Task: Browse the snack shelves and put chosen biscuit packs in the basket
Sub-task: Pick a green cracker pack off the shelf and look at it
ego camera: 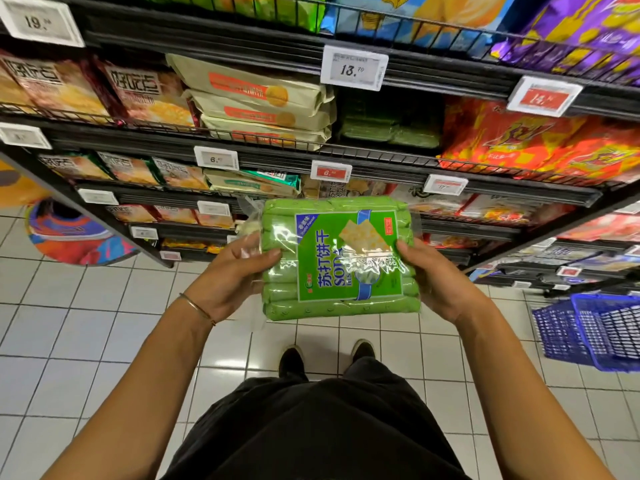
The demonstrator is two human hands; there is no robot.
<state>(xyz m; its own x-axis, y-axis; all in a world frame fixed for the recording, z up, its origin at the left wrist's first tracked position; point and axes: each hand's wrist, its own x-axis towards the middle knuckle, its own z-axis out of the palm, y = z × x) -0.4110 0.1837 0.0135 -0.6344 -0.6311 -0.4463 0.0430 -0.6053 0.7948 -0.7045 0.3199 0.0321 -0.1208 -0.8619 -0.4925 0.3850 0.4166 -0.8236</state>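
head view: left hand (231, 276) and right hand (437, 282) grip opposite edges of green biscuit pack (334, 261).

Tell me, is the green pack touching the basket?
Apart. Head view: left hand and right hand hold the pack up; floor tiles separate it from the basket.

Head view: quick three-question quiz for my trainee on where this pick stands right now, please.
1. True or false: the green soda cracker pack already lies in the blue basket.
2. The pack is held by: A) one grip, B) both grips, C) neither.
3. Fill in: the basket is on the person's ____ side.
Key: 1 false, it is in hand. 2 B, the left grip and right grip hold its sides. 3 right.
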